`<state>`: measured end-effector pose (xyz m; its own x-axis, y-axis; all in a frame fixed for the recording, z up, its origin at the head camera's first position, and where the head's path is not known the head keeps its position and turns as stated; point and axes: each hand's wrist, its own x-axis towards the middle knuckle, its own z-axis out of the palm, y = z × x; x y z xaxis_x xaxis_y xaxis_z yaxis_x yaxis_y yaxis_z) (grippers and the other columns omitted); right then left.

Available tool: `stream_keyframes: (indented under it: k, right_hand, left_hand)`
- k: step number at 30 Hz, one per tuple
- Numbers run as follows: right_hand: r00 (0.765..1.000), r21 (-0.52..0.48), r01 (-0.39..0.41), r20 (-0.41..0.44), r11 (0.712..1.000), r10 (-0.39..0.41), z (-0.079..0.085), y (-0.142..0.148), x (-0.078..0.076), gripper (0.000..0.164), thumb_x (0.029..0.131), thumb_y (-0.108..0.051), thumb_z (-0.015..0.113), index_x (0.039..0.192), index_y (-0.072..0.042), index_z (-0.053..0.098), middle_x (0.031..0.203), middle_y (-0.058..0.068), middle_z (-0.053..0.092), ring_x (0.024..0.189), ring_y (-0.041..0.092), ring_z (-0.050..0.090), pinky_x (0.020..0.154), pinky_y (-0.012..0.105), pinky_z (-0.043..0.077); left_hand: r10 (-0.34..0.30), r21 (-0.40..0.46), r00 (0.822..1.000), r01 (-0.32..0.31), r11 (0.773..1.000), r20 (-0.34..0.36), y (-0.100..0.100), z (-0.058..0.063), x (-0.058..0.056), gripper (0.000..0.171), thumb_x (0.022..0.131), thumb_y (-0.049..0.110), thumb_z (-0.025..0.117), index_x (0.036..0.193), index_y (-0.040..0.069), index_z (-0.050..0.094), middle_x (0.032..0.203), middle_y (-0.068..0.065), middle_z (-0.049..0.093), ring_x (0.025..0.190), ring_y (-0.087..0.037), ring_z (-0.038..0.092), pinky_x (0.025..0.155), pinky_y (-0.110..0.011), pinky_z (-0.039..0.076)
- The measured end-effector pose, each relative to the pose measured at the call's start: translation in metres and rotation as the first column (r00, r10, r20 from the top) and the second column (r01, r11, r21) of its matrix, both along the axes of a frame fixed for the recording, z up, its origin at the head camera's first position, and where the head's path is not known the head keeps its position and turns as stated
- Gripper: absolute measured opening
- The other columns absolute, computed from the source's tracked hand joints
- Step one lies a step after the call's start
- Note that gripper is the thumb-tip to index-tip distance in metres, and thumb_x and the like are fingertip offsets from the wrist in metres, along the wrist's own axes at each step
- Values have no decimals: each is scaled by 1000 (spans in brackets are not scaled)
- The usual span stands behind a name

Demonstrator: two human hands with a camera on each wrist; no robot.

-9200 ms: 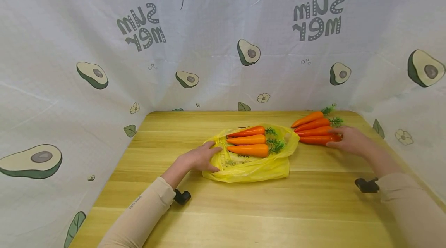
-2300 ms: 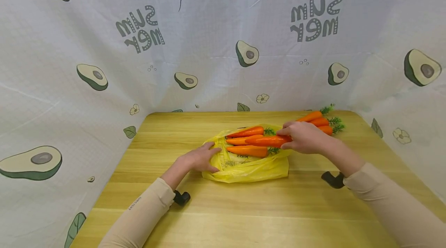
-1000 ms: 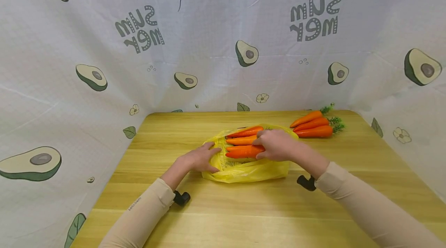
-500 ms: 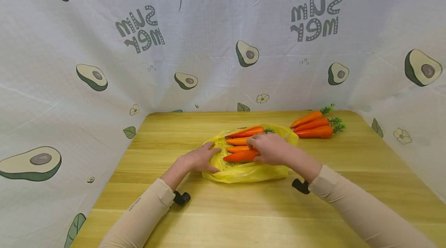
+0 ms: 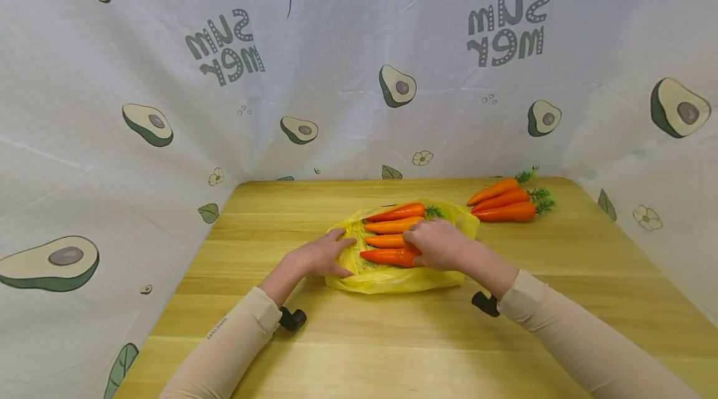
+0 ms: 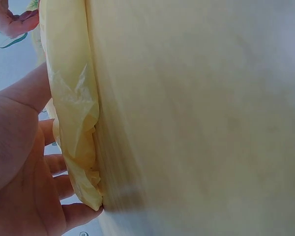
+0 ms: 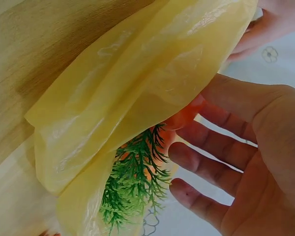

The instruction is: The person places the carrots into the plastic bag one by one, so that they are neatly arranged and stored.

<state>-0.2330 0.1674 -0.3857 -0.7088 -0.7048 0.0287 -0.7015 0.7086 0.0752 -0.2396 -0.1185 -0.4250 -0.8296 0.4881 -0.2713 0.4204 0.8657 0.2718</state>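
Now a glossy, tapered red-orange carrot (image 5: 386, 256), tip leftward, long axis crosswise, is being pinched by the right hand (image 5: 441, 244) inside a crinkled yellow plastic bag (image 5: 401, 283) touched by the left hand (image 5: 320, 255) (fingers spread).

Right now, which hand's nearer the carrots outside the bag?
Right. Right hand is over the bag, lower-left of those carrots in head view; left hand is farther, at the bag's left edge.

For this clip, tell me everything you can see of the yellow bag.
The yellow bag looks like thin, glossy, slightly see-through plastic, creased and crumpled along its rim. It lies on the wooden table, mouth spread open, with four carrots inside. The left hand touches its left edge; the right hand is at its opening, holding the nearest carrot.
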Motion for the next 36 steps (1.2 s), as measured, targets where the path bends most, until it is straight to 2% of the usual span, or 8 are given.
stream_keyframes:
  k: [6, 11, 23, 26, 36]
  right_hand:
    - [1000, -7, -5, 8, 1000, 5, 0, 2, 0, 22, 79, -25, 87, 85, -16, 67, 75, -6, 58, 68, 11, 52, 60, 30, 46]
    - [1000, -54, -19, 23, 998, 20, 1, 4, 1, 18, 81, -23, 86, 90, -17, 72, 85, -5, 68, 75, 12, 59, 67, 32, 51]
    - [998, -126, -31, 54, 992, 38, 12, 16, 1, 23, 87, -27, 80, 103, -11, 75, 99, 4, 72, 84, 18, 65, 75, 38, 56]
    - [999, -142, -9, 41, 990, 15, 18, 23, -2, 26, 90, -29, 77, 106, -9, 74, 102, 6, 71, 85, 20, 65, 75, 39, 57]
    - [993, -181, 117, 37, 977, -112, 39, 54, -13, 29, 93, -36, 73, 110, -13, 75, 112, 8, 70, 95, 27, 69, 77, 44, 58]
  left_hand:
    - [6, -2, 1000, -6, 1000, 10, 1, -1, 1, 81, 91, 49, 72, 158, 21, 36, 167, -15, 18, 151, -35, 29, 118, -49, 34]
    - [10, -2, 1000, -10, 1000, 14, 1, 0, 1, 81, 91, 49, 72, 158, 21, 36, 167, -15, 18, 150, -35, 29, 118, -49, 34]
    - [7, 3, 1000, -7, 1000, 15, 0, -1, -2, 81, 91, 49, 71, 158, 21, 36, 167, -15, 17, 150, -35, 29, 117, -50, 35]
    - [4, 3, 1000, -4, 1000, 13, 0, -2, -2, 80, 91, 49, 71, 158, 21, 36, 167, -15, 17, 150, -35, 30, 117, -49, 35]
    - [1, -8, 1000, -1, 1000, 12, 0, -2, -2, 81, 91, 50, 71, 158, 21, 35, 167, -15, 18, 151, -34, 29, 118, -49, 34]
